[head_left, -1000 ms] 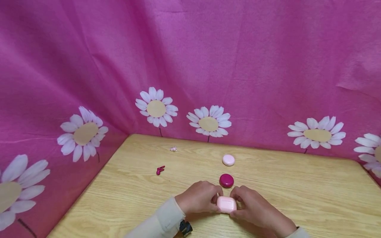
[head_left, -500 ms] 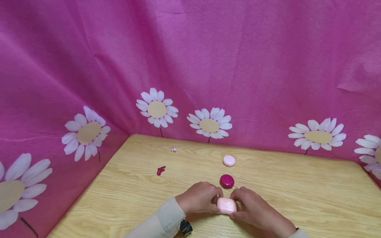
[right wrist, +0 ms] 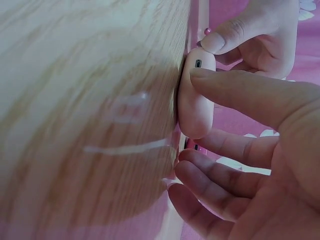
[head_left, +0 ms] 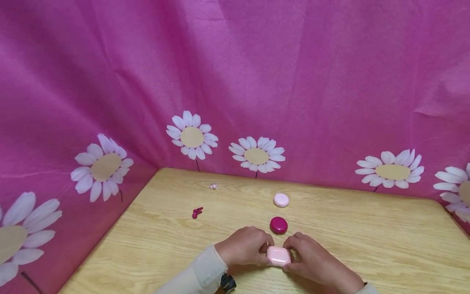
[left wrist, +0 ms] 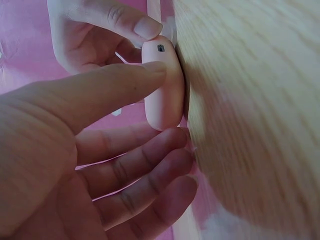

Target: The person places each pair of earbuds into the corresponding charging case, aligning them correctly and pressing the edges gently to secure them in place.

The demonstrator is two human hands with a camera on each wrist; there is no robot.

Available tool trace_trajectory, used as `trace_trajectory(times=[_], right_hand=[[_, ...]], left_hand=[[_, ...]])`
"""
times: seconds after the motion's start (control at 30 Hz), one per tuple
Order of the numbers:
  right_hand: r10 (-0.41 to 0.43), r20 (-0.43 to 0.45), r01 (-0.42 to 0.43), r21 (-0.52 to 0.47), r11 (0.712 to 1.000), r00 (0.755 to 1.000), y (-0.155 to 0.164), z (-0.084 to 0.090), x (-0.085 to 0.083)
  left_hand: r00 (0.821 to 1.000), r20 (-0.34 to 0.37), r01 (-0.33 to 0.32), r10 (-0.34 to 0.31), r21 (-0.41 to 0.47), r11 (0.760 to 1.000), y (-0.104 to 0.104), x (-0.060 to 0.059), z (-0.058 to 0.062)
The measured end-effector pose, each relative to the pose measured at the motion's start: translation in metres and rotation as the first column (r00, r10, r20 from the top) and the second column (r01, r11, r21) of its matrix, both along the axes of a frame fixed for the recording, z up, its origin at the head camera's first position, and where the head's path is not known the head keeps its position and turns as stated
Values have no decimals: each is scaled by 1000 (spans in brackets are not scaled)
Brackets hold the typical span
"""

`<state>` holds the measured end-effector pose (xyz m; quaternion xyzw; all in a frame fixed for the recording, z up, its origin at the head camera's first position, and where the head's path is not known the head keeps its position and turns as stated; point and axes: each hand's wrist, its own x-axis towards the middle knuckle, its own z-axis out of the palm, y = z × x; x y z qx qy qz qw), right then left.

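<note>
Head view first: a person has a pale pink case (head_left: 278,256) with rounded corners down at the near part of a wood-grain counter (head_left: 147,253). The left hand (head_left: 244,245) pinches it by its left side and the right hand (head_left: 315,257) pinches the right, so both sets of fingers are grasping that same case. Just beyond the hands there's a round magenta case (head_left: 278,225), and a bit past that a round light-pink case (head_left: 281,200). Over to the left, well apart from the hands, lie some magenta pieces that look like earbuds (head_left: 197,212), with a tiny whitish-pink cluster (head_left: 213,186) farther back, too small to make out. A pink curtain (head_left: 330,81) with big daisies hangs behind and to the left. Light sleeve (head_left: 194,269) on the left arm, black thing (head_left: 228,283) at that wrist.

Left wrist view: the left thumb lies on the face of the pale pink case, with the index finger round its end and the other fingers loosely bent. A small dark slot (left wrist: 161,48) shows between the two thumbs.

Right wrist view: pretty much the mirror of that, right thumb on the face beside the slot, left thumb at the far end. A bit of magenta peeks out behind the right fingers.
</note>
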<state>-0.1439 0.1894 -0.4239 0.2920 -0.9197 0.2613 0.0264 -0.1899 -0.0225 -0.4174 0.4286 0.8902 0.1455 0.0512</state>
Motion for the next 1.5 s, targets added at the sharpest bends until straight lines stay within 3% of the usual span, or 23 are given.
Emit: trace_trajectory(times=[0.3,0.53,1.1,1.5], right_hand=[[-6,56,7,-4,1000,998,-3,-5,3],[-17,39,17,14,1000,999,-3,-3,1],[-3,14,3,22,1000,1000,-1,-4,2],[17,14,-18,15,1000,1000,2,3,1]], left_hand=[[1000,13,2,-2,-9,1000,-4,4,-5],[1000,24,-10,10,-15,1000,-3,2,-2],[999,-29,31,-31,-13,999,-2,2,-4],[998,69,-14,14,5,1000,-2,-1,1]])
